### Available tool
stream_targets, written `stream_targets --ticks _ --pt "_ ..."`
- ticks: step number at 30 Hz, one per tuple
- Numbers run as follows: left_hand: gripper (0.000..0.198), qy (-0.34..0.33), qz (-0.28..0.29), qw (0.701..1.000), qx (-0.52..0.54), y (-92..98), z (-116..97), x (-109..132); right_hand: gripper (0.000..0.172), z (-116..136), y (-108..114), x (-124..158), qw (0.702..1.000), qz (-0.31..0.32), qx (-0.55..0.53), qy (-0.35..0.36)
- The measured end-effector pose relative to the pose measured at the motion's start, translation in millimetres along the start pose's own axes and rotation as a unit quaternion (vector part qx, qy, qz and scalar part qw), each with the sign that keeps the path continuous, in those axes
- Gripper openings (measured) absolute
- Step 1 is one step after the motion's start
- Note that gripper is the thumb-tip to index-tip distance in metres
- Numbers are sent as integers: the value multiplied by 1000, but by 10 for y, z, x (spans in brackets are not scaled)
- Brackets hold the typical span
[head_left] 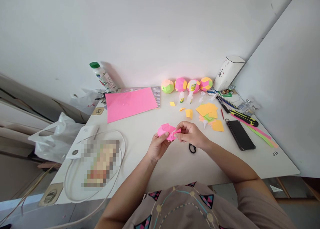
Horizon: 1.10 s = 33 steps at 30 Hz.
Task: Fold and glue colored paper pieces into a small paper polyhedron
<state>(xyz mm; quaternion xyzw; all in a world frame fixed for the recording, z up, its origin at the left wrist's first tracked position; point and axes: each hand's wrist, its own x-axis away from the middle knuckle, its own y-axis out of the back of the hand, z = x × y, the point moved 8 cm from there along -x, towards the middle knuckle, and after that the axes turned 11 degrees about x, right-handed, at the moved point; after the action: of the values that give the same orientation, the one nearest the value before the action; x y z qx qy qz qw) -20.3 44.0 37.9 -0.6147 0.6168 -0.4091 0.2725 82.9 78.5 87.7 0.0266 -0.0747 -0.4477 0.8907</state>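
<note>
Both my hands hold a folded pink paper piece [167, 130] above the middle of the white table [160, 162]. My left hand [158, 145] grips it from below and the left, fingers curled. My right hand [190, 134] pinches its right end with closed fingertips. Black scissor handles [192, 148] lie on the table just under my right wrist.
A pink paper sheet [130, 103] lies at the back left beside a bottle [103, 76]. Several coloured paper balls [186, 85] line the wall, with glue bottles [181, 97], orange paper pieces [208, 112], a black phone [240, 135], pens and cutters [243, 118] on the right. A white cable [117, 175] loops at the left.
</note>
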Motion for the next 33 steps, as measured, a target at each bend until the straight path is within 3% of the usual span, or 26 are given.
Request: stream_targets --ticks 25,33 --pt "23 4 -19 999 -37 46 9 -10 22 -28 -20 1 999 10 12 -32" --pt "25 33 -20 997 -68 66 31 -7 23 -39 -18 -13 1000 25 2 -14"
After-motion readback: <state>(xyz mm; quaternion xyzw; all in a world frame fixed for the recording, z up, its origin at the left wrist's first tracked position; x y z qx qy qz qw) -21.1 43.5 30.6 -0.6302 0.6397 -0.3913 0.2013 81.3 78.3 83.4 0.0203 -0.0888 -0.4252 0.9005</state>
